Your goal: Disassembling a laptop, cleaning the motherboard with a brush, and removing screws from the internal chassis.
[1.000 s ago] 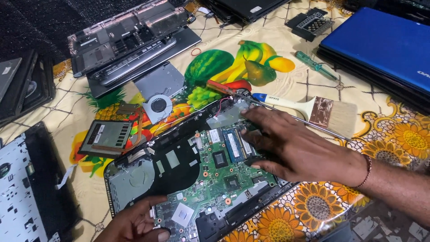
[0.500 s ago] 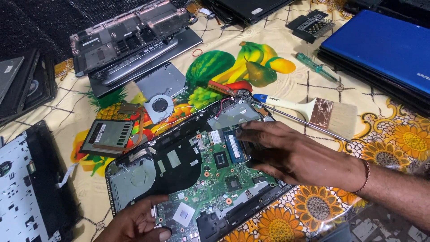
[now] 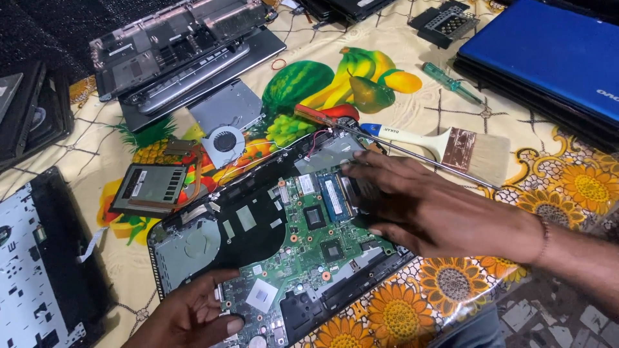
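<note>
The opened laptop base point(image 3: 258, 258) lies at the middle of the view on a fruit-and-sunflower printed cloth point(image 3: 412, 96), tilted so its long edge runs from 7 o'clock up toward 1 o'clock. Its green circuit board point(image 3: 309, 251) is bare, with a blue-labelled memory stick point(image 3: 332, 196) seated near the upper end.

The right hand point(image 3: 425, 209) comes in from 3 o'clock and lies flat over the board's upper right part, fingers point(image 3: 367, 169) spread and released, their tips touching the board just beside the memory stick; they grasp nothing. The left hand point(image 3: 193, 312) enters from 6 o'clock and rests on the base's lower left corner, fingers loosely curled against the edge, gripping nothing that can be made out.

At 11 o'clock from the base sit a small round cooling fan point(image 3: 224, 142) and, beside it, a flat drive in a metal caddy point(image 3: 149, 188). Toward 1 o'clock lie a long screwdriver with a red handle point(image 3: 322, 116) and a paintbrush point(image 3: 451, 147) with a white handle. Farther out at 1 o'clock is a green screwdriver point(image 3: 451, 82); a blue laptop point(image 3: 554, 51) sits at 2 o'clock. A dismantled grey laptop shell point(image 3: 180, 51) lies at 11 o'clock, and a keyboard panel point(image 3: 39, 270) at 8 o'clock.
</note>
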